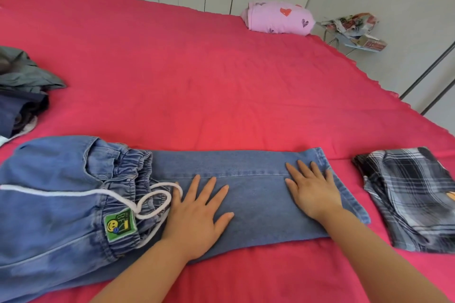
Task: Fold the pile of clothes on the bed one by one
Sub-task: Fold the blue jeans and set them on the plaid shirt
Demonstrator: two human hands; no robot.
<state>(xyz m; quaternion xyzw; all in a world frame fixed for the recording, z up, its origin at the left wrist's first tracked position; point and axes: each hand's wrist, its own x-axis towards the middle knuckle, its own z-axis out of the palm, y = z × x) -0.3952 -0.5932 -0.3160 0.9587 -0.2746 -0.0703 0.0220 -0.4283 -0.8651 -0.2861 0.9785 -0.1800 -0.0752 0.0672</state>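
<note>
Blue jeans (258, 204) lie flat across the near part of the red bed (197, 81), waistband with a white drawstring and a green smiley patch at the left, legs running right. My left hand (197, 214) presses flat on the denim just right of the waistband. Near the leg hems, my right hand (312, 189) lies flat with fingers spread. A pile of unfolded dark and grey clothes (22, 91) sits at the left edge of the bed.
A folded plaid garment (413, 197) lies to the right of the jeans. A folded pink garment with hearts (280, 17) sits at the far corner. White wardrobe doors stand behind the bed. A small cluttered stand (357, 32) stands beyond the right edge.
</note>
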